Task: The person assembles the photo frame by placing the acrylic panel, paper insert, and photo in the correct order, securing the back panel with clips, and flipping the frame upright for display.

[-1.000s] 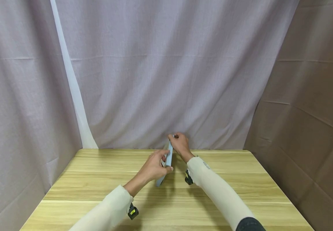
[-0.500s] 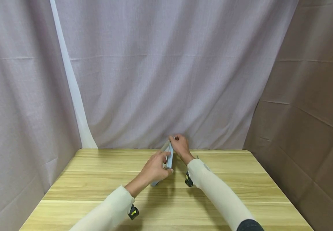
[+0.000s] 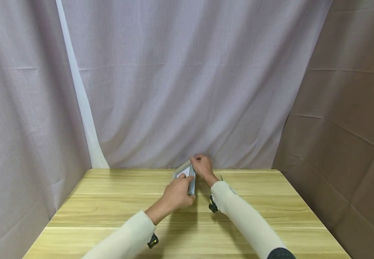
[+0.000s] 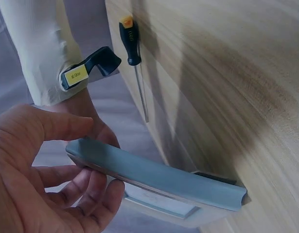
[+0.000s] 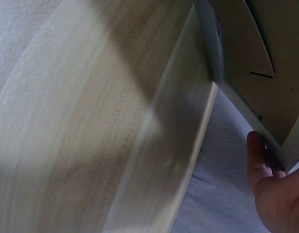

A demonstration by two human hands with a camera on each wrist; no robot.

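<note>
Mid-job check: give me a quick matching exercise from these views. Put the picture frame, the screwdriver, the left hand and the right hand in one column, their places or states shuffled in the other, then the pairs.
Things:
1. picture frame
2. screwdriver
3. left hand
4. right hand

Places or states:
A. lies flat on the table, untouched, beside the right sleeve
B. grips the frame's far upper end
C. stands on edge on the table, held between both hands
D. grips the frame's near end, fingers curled round its blue-grey rim

Pairs: 1-C, 2-A, 3-D, 4-B
</note>
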